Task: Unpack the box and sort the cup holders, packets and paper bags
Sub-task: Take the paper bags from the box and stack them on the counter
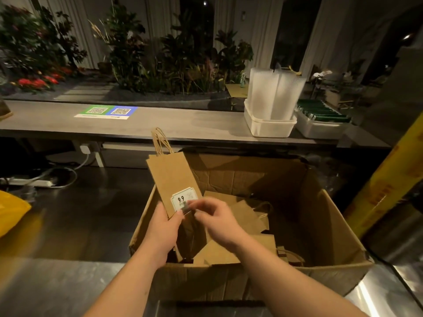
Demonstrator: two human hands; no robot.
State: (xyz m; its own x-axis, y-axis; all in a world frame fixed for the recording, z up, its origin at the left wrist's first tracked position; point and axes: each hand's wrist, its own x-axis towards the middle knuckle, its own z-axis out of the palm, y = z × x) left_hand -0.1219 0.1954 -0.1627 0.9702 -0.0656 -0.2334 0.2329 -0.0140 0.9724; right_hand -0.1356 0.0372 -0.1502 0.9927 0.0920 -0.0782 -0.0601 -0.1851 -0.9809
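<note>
Before the dim tabletop (183, 124), the paper bag (169, 172) rises over the box (332, 225) at its 10 o'clock corner, handles toward 12 — my left hand (166, 227) grips its lower end, my right hand (217, 221) is at the label (182, 199) from 3 o'clock — I cannot tell its grip.

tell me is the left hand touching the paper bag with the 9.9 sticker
Touching. The head view shows the left hand holding the paper bag by its lower end, thumb pressed on its front beside the sticker.
</note>
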